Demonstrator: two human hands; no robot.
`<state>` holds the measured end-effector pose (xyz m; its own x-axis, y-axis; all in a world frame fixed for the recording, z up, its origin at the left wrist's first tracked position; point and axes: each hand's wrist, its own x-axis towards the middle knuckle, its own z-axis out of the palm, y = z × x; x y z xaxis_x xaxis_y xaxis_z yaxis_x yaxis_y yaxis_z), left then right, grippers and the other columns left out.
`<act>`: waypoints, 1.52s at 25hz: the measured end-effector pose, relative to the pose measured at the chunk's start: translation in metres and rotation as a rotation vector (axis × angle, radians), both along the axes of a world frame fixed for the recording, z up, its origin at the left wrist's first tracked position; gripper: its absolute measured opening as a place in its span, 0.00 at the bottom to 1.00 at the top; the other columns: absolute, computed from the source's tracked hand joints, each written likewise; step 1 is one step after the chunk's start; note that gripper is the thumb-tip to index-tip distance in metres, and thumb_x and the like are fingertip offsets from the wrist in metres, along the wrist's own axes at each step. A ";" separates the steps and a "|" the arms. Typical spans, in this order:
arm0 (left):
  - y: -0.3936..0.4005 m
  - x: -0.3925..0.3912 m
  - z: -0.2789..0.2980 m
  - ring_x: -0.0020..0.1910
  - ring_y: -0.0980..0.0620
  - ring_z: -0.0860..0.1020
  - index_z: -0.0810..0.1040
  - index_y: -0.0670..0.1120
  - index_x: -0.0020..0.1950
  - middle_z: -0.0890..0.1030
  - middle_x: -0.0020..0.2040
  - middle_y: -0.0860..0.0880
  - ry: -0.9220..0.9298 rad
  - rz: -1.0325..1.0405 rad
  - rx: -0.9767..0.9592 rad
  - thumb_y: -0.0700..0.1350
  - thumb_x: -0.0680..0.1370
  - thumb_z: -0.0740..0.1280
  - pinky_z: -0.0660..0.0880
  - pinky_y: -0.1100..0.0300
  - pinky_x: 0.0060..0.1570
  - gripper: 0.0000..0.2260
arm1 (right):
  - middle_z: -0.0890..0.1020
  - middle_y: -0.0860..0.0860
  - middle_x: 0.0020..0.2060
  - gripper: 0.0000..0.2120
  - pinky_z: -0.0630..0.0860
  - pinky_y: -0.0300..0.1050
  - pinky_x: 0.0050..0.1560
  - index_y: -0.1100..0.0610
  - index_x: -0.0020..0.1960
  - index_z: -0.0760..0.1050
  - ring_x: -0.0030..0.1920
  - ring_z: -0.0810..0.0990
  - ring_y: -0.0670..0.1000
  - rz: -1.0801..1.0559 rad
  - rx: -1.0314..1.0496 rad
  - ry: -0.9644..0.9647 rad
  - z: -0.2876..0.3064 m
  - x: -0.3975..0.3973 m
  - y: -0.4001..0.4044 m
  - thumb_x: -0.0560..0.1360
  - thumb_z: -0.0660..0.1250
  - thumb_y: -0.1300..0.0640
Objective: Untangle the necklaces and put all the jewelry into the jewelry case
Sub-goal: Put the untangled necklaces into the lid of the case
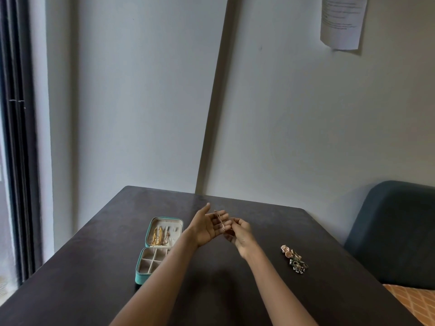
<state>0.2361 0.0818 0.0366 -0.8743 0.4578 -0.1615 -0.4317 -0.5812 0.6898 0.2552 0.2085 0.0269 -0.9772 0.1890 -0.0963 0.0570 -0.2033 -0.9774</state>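
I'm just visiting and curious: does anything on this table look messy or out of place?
Only the jewelry pile on the table, heaped loose to the right, apart from the open jewelry case. Both hands hold a thin chain up between them.

Dark table (pixel 94 290) stands against grey wall (pixel 294 114). Printed sheet (pixel 342 22) hangs on wall. Blue chair (pixel 397 231) at right. Window frame (pixel 18 137) at left.

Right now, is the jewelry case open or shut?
Open: the jewelry case lies flat on the table, lid back, compartments showing.
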 end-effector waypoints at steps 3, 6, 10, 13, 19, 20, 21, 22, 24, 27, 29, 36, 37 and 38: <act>0.001 -0.003 -0.007 0.49 0.39 0.79 0.74 0.34 0.55 0.80 0.50 0.38 -0.019 0.135 0.173 0.59 0.80 0.54 0.79 0.48 0.48 0.27 | 0.80 0.52 0.36 0.04 0.74 0.37 0.33 0.56 0.45 0.78 0.36 0.76 0.46 -0.069 0.223 0.184 -0.005 -0.001 0.008 0.77 0.65 0.61; 0.002 -0.002 -0.009 0.52 0.39 0.78 0.73 0.34 0.57 0.79 0.55 0.37 -0.002 0.176 0.242 0.62 0.79 0.54 0.77 0.49 0.50 0.30 | 0.82 0.47 0.41 0.04 0.75 0.36 0.37 0.49 0.48 0.81 0.40 0.79 0.44 -0.059 0.603 0.366 -0.010 -0.003 0.017 0.76 0.68 0.55; 0.003 -0.001 -0.011 0.52 0.41 0.78 0.74 0.36 0.57 0.79 0.55 0.38 0.003 0.214 0.272 0.63 0.78 0.55 0.74 0.51 0.53 0.30 | 0.81 0.44 0.44 0.10 0.74 0.30 0.40 0.48 0.54 0.82 0.41 0.79 0.41 -0.049 0.990 0.469 -0.013 -0.006 0.016 0.73 0.71 0.52; 0.002 -0.001 -0.008 0.53 0.40 0.78 0.75 0.37 0.56 0.79 0.56 0.38 0.031 0.228 0.305 0.63 0.78 0.55 0.74 0.50 0.53 0.29 | 0.81 0.43 0.43 0.10 0.73 0.29 0.38 0.49 0.54 0.81 0.39 0.78 0.40 -0.105 1.036 0.542 -0.011 -0.007 0.013 0.73 0.71 0.52; 0.002 -0.004 -0.013 0.52 0.41 0.77 0.75 0.36 0.54 0.79 0.52 0.38 0.016 0.217 0.375 0.62 0.78 0.57 0.73 0.51 0.56 0.28 | 0.80 0.46 0.42 0.04 0.75 0.40 0.41 0.53 0.44 0.82 0.40 0.78 0.45 -0.102 1.107 0.477 -0.001 -0.013 0.000 0.73 0.70 0.54; 0.002 -0.003 -0.014 0.50 0.42 0.77 0.75 0.36 0.52 0.78 0.50 0.38 0.011 0.201 0.386 0.60 0.78 0.57 0.74 0.52 0.55 0.26 | 0.81 0.47 0.42 0.04 0.75 0.41 0.41 0.54 0.44 0.81 0.40 0.78 0.46 -0.110 1.085 0.440 0.001 -0.014 -0.002 0.73 0.69 0.55; 0.003 -0.003 -0.014 0.48 0.44 0.77 0.75 0.36 0.50 0.78 0.47 0.39 0.008 0.180 0.375 0.57 0.79 0.57 0.76 0.54 0.52 0.23 | 0.81 0.47 0.40 0.05 0.74 0.41 0.41 0.55 0.44 0.80 0.40 0.78 0.46 -0.126 1.019 0.404 0.002 -0.014 -0.004 0.74 0.68 0.55; 0.003 -0.004 -0.014 0.46 0.44 0.78 0.75 0.36 0.49 0.78 0.45 0.39 0.006 0.152 0.348 0.53 0.80 0.57 0.79 0.56 0.48 0.20 | 0.80 0.47 0.37 0.05 0.73 0.41 0.39 0.56 0.43 0.79 0.38 0.77 0.46 -0.132 0.905 0.369 0.003 -0.013 -0.005 0.75 0.66 0.57; 0.003 -0.004 -0.010 0.41 0.46 0.79 0.75 0.36 0.46 0.78 0.42 0.39 0.004 0.096 0.262 0.45 0.80 0.58 0.80 0.57 0.42 0.13 | 0.78 0.46 0.32 0.07 0.70 0.37 0.34 0.57 0.41 0.75 0.34 0.74 0.44 -0.114 0.628 0.302 0.005 -0.009 -0.009 0.77 0.62 0.59; 0.003 -0.003 -0.004 0.38 0.46 0.82 0.77 0.33 0.47 0.81 0.42 0.39 0.041 0.054 0.090 0.36 0.78 0.60 0.81 0.58 0.41 0.08 | 0.76 0.47 0.32 0.10 0.67 0.35 0.33 0.55 0.39 0.71 0.34 0.72 0.45 -0.075 0.549 0.216 0.013 -0.009 -0.009 0.78 0.59 0.60; 0.001 -0.003 -0.002 0.35 0.47 0.83 0.78 0.32 0.49 0.82 0.40 0.39 0.105 0.075 -0.132 0.34 0.78 0.62 0.82 0.59 0.39 0.07 | 0.77 0.47 0.35 0.10 0.70 0.37 0.36 0.53 0.39 0.71 0.37 0.74 0.45 0.016 0.686 0.163 0.019 -0.012 -0.006 0.79 0.59 0.59; -0.022 -0.014 0.010 0.42 0.50 0.78 0.75 0.38 0.56 0.79 0.46 0.43 0.548 0.300 -0.835 0.34 0.72 0.71 0.76 0.64 0.37 0.14 | 0.79 0.47 0.32 0.07 0.71 0.39 0.40 0.56 0.41 0.78 0.34 0.74 0.42 0.150 0.914 0.161 0.045 -0.021 -0.003 0.76 0.64 0.60; -0.025 -0.014 0.012 0.47 0.49 0.78 0.75 0.37 0.60 0.79 0.51 0.41 0.619 0.257 -0.835 0.33 0.72 0.70 0.77 0.63 0.43 0.17 | 0.79 0.47 0.32 0.06 0.71 0.38 0.40 0.57 0.42 0.79 0.34 0.74 0.42 0.168 0.919 0.161 0.047 -0.021 -0.004 0.76 0.65 0.60; -0.028 -0.014 0.014 0.50 0.49 0.78 0.75 0.36 0.60 0.80 0.53 0.39 0.686 0.213 -0.836 0.32 0.73 0.70 0.77 0.62 0.48 0.16 | 0.79 0.47 0.32 0.06 0.71 0.38 0.39 0.57 0.42 0.79 0.34 0.75 0.42 0.182 0.915 0.164 0.049 -0.020 -0.005 0.76 0.65 0.59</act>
<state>0.2224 0.0541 0.0502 -0.9447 0.2599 0.2000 0.2473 0.1642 0.9549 0.2350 0.2034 0.0754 -0.9873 -0.0336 0.1551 -0.1400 0.6445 -0.7517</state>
